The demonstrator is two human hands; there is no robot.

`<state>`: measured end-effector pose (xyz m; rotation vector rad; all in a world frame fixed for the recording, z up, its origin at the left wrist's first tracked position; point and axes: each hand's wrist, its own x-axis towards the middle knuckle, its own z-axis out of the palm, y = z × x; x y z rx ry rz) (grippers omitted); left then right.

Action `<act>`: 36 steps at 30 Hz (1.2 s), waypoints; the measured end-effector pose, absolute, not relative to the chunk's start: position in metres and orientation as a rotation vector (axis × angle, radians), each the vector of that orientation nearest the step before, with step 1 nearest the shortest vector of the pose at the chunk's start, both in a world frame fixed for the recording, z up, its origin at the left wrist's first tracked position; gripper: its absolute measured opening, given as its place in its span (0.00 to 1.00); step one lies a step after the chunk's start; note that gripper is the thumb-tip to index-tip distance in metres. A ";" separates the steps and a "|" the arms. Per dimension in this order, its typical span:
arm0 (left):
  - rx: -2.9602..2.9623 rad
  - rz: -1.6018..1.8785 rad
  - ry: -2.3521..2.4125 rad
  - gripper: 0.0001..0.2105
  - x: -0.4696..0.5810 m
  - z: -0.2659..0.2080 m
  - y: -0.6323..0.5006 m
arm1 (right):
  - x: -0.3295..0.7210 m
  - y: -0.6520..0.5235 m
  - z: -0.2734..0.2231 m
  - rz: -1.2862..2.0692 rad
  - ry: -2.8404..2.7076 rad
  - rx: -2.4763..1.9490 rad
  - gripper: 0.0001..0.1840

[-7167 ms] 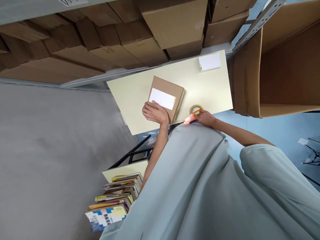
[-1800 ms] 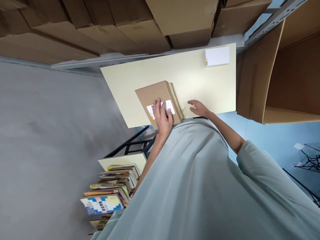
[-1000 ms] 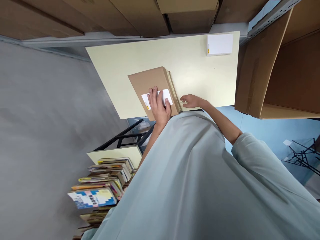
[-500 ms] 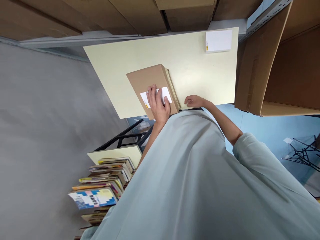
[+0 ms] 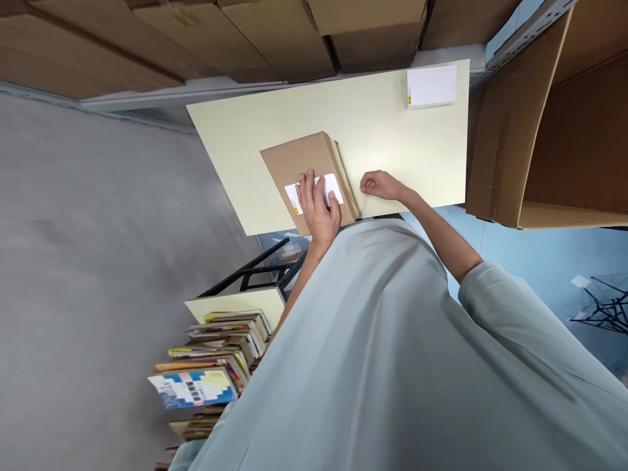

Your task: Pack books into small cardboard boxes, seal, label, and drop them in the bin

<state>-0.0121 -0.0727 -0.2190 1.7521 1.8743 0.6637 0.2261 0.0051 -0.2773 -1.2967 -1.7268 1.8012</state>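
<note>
A thick brown kraft-paper folder [image 5: 299, 154], with pale page edges along its right side, lies at a slant on the cream tabletop [image 5: 235, 157]. On its cover is a white label [image 5: 331, 186] with a small yellow mark. My left hand [image 5: 318, 208] rests flat over the label, fingers stretched out, and covers part of it. Just right of the folder, my right hand [image 5: 381, 184] is apart from it, above the tabletop. Its fingers are curled closed, and nothing shows in them.
A stack of white labels [image 5: 432, 86] sits at the tabletop's far right corner. Cardboard boxes [image 5: 265, 39] line the shelf behind. A large open carton [image 5: 505, 131] stands at right. Stacked books and papers [image 5: 220, 356] are at lower left, near a black metal frame [image 5: 245, 268].
The whole view has shifted slightly, so things appear farther right. My right hand has risen a little away from the table's near edge, fingers curled. My left hand stays on the label.
</note>
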 end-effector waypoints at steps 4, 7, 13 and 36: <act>1.728 0.648 1.869 0.28 -0.012 -0.219 -0.072 | 0.212 0.017 -0.270 1.818 -1.743 -1.280 0.06; 1.727 0.644 1.875 0.28 -0.011 -0.218 -0.072 | 0.206 0.022 -0.264 1.805 -1.758 -1.284 0.07; 1.701 0.640 1.866 0.28 -0.011 -0.217 -0.071 | 0.191 0.017 -0.253 1.682 -1.857 -1.300 0.09; 1.709 0.682 1.842 0.27 -0.007 -0.211 -0.070 | 0.153 -0.048 -0.228 1.922 -1.270 -1.613 0.44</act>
